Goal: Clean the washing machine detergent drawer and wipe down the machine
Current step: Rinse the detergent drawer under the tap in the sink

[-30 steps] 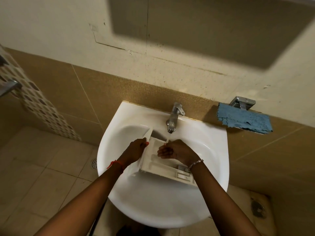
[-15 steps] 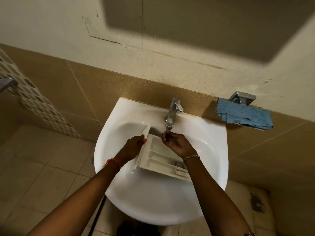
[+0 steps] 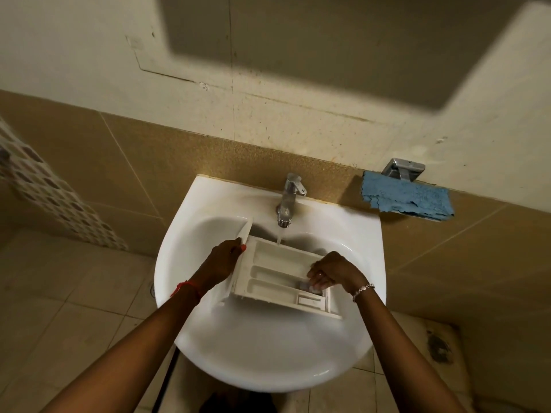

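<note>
The white detergent drawer [image 3: 277, 274] lies tilted across the white sink [image 3: 262, 362], its compartments facing up. My left hand [image 3: 222, 260] grips the drawer's front panel at the left end. My right hand [image 3: 329, 271] holds the drawer's right end, fingers curled into the small end compartment. Water runs from the chrome tap [image 3: 289, 201] into the drawer's far compartment. The washing machine is out of view.
A blue cloth [image 3: 408, 199] hangs from a metal holder [image 3: 402, 169] on the wall right of the sink. Brown wall tiles stand behind the sink, and a beige tiled floor [image 3: 59, 308] lies below at the left. A patterned tile strip runs at the far left.
My right hand left the tap and moved down to the drawer's right end. Water now flows from the tap. My left hand stayed on the front panel.
</note>
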Motion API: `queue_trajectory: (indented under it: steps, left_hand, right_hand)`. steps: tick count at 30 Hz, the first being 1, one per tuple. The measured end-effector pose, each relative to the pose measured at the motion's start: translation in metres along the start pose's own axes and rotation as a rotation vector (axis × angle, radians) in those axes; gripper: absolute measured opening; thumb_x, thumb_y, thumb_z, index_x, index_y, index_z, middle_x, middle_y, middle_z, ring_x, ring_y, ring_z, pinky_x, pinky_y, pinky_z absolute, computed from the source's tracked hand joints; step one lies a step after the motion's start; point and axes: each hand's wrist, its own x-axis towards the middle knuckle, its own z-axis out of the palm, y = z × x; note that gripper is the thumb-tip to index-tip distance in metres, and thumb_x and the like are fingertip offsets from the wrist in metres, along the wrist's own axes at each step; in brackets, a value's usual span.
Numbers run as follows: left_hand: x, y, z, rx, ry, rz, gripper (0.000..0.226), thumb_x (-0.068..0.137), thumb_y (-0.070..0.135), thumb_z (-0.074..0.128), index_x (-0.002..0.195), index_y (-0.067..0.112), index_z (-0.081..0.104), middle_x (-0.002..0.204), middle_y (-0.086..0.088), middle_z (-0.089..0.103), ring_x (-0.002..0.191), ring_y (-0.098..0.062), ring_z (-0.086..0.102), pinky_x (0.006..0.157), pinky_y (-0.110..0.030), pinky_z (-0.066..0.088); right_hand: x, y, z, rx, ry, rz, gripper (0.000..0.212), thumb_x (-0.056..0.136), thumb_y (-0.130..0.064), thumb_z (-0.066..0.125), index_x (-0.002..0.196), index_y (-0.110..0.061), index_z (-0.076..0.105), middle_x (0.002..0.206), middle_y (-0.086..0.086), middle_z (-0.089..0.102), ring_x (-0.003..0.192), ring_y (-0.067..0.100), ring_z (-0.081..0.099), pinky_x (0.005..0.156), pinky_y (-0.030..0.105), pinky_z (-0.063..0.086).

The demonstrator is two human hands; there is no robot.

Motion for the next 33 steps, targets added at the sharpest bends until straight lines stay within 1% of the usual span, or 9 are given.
queue_trajectory:
  steps: [2,4,8,16,19,22,26,29,33]
  left_hand:
    - [0.001,0.002,-0.002,-0.054,-0.009,-0.020,0.037,0.098,0.024,0.040,0.122,0.000,0.053,0.122,-0.018,0.057,0.113,-0.033,0.054,0.102,-0.041,0.042]
    - [0.004,0.008,-0.002,-0.131,-0.020,-0.049,0.031,0.097,0.021,0.043,0.119,0.003,0.054,0.116,-0.016,0.058,0.110,-0.031,0.053,0.100,-0.039,0.042]
    - [0.007,0.014,-0.003,-0.256,-0.044,-0.173,0.012,0.096,0.021,0.046,0.101,0.011,0.042,0.100,-0.010,0.048,0.098,-0.026,0.044,0.092,-0.043,0.041]
    - [0.005,0.014,-0.013,-0.412,-0.085,-0.241,0.013,0.088,0.005,0.057,0.092,0.013,0.048,0.096,-0.009,0.049,0.103,-0.032,0.046,0.069,-0.040,0.046]
    - [0.004,0.009,-0.022,-0.462,-0.129,-0.216,0.028,0.084,0.002,0.061,0.111,0.003,0.056,0.115,-0.018,0.052,0.108,-0.035,0.049,0.077,-0.046,0.048]
    - [-0.003,0.009,-0.027,-0.574,-0.152,-0.163,0.019,0.084,0.006,0.062,0.102,0.011,0.060,0.114,-0.014,0.054,0.101,-0.030,0.053,0.081,-0.046,0.047]
    - [-0.009,0.013,-0.033,-0.626,-0.189,-0.100,0.030,0.083,0.023,0.064,0.112,0.014,0.061,0.114,-0.015,0.059,0.103,-0.029,0.057,0.082,-0.042,0.050]
    - [-0.011,0.014,-0.038,-0.634,-0.176,-0.093,0.033,0.091,0.027,0.052,0.120,0.012,0.057,0.113,-0.016,0.063,0.102,-0.026,0.061,0.077,-0.038,0.051]
    - [-0.012,0.015,-0.036,-0.482,-0.131,-0.096,0.038,0.091,0.031,0.054,0.118,0.006,0.060,0.111,-0.016,0.066,0.101,-0.024,0.062,0.072,-0.033,0.052]
  right_hand:
    - [0.010,0.013,-0.005,0.008,0.293,-0.080,0.016,0.085,-0.003,0.053,0.070,0.000,0.057,0.054,0.010,0.058,0.045,0.019,0.055,0.048,0.024,0.048]
    - [0.019,0.025,-0.004,-0.024,0.420,-0.119,0.010,0.080,-0.005,0.060,0.071,-0.007,0.056,0.062,0.006,0.054,0.062,0.022,0.052,0.055,0.025,0.044]
    - [0.024,0.034,0.004,0.048,0.401,-0.104,0.014,0.077,-0.004,0.064,0.089,-0.010,0.062,0.062,0.000,0.052,0.052,0.010,0.042,0.048,0.015,0.034]
    - [0.003,0.045,-0.008,0.347,0.399,-0.025,0.015,0.077,0.007,0.062,0.071,-0.004,0.054,0.052,0.008,0.046,0.043,0.018,0.041,0.042,0.020,0.032]
    - [-0.012,0.042,-0.016,0.446,0.409,-0.028,0.016,0.078,0.009,0.061,0.069,-0.003,0.056,0.056,0.011,0.051,0.044,0.020,0.047,0.039,0.021,0.042]
    - [-0.025,0.039,-0.020,0.569,0.413,-0.063,0.015,0.078,0.012,0.060,0.071,-0.001,0.059,0.057,0.012,0.054,0.039,0.017,0.052,0.036,0.021,0.047]
    - [-0.033,0.041,-0.023,0.697,0.391,-0.125,0.018,0.078,0.014,0.061,0.066,0.000,0.060,0.049,0.004,0.063,0.059,0.023,0.056,0.044,0.024,0.054]
    - [-0.034,0.045,-0.023,0.750,0.335,-0.150,0.009,0.079,0.013,0.059,0.081,0.005,0.062,0.055,0.003,0.068,0.071,0.023,0.059,0.053,0.025,0.057]
    - [-0.037,0.051,-0.026,0.785,0.229,-0.130,0.019,0.079,0.016,0.057,0.094,0.004,0.061,0.062,0.009,0.070,0.073,0.025,0.063,0.063,0.031,0.058]
